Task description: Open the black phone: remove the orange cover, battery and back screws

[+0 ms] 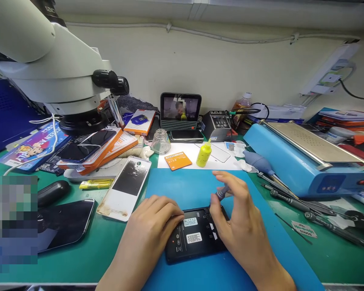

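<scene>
A black phone (197, 238) with its back cover off lies on the blue mat (170, 184), showing white labels and an "MI" mark. My left hand (153, 224) rests at its left upper edge, with its fingers curled together and gripping that edge. Between the thumb and fingers of my right hand (242, 214) is a small screwdriver (222, 193) with a grey ribbed handle. It stands over the upper right part of the phone, and its tip is hidden by my hand. Beyond the hands are an orange battery (178, 160) and a yellow squeeze bottle (204, 154), both on white paper.
A microscope (57, 76) overhangs the left side. A white phone cover (124, 188) and a dark phone (65, 226) lie left of the mat. On the right stand a blue heating plate machine (300, 161), several screwdrivers and tweezers, and a razor blade (303, 229). A small screen (180, 107) stands behind.
</scene>
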### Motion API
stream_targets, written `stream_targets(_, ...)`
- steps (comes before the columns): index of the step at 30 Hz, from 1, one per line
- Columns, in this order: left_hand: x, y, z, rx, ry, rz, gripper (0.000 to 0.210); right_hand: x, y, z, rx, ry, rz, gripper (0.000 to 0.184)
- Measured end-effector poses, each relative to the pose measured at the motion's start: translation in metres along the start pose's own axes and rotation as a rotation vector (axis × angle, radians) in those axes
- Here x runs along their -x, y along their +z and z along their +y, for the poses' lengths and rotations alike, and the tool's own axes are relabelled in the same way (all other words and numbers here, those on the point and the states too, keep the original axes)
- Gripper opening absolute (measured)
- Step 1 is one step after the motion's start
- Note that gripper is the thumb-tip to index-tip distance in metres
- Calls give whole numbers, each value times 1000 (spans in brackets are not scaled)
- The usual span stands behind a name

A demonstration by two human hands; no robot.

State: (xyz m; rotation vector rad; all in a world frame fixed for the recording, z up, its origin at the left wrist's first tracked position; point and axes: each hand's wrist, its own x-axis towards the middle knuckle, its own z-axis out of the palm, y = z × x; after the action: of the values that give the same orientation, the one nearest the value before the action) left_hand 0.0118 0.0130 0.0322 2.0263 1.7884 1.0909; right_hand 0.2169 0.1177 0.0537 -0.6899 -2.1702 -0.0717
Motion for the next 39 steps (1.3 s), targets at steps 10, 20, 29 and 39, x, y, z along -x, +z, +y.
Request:
stream_targets(10, 1, 0, -1, 5, 1, 15, 13, 2, -2, -2, -48, 39, -25, 51)
stream_targets(20, 2, -1, 1, -16, 36, 83, 13, 6, -2, -4, -79, 112, 19, 48)
stream_targets(29, -11, -7, 20, -146, 54, 26, 9, 8, -3, 0, -79, 172, 48, 53)
stream_targets(39, -65, 7, 33, -192, 37, -221, 8, 7, -4, -1, -116, 172, 34, 53)
